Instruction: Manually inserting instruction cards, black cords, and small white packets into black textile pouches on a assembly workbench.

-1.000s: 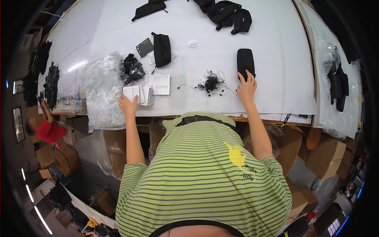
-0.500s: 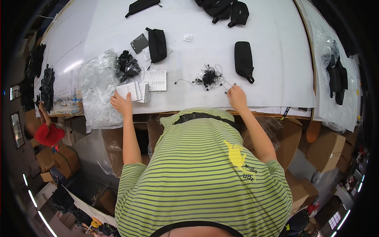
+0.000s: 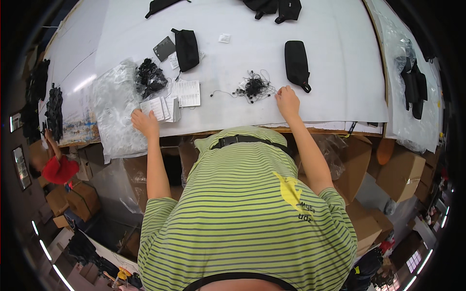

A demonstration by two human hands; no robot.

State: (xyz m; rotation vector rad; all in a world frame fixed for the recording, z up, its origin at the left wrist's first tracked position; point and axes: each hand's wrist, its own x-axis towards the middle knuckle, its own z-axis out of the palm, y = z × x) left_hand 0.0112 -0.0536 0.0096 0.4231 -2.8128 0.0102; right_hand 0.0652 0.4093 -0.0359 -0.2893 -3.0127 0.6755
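Right hand [image 3: 287, 101], fingers loosely curled and holding nothing, rests near the white table's [image 3: 330, 104] front edge, just right of the tangled black string tags [image 3: 252, 88]. Left hand [image 3: 144, 122] lies flat on white paper cards [image 3: 158, 108], well apart.

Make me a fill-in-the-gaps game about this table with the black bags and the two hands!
1. The right hand rests beside a tangled pile of black ____, next to the black pouch.
2. The left hand touches a stack of white paper ____.
3. The crumpled plastic bag lies on the person's ____ side of the white table.
4. The person's shirt is green with dark ____.

Missing words: strings; cards; left; stripes
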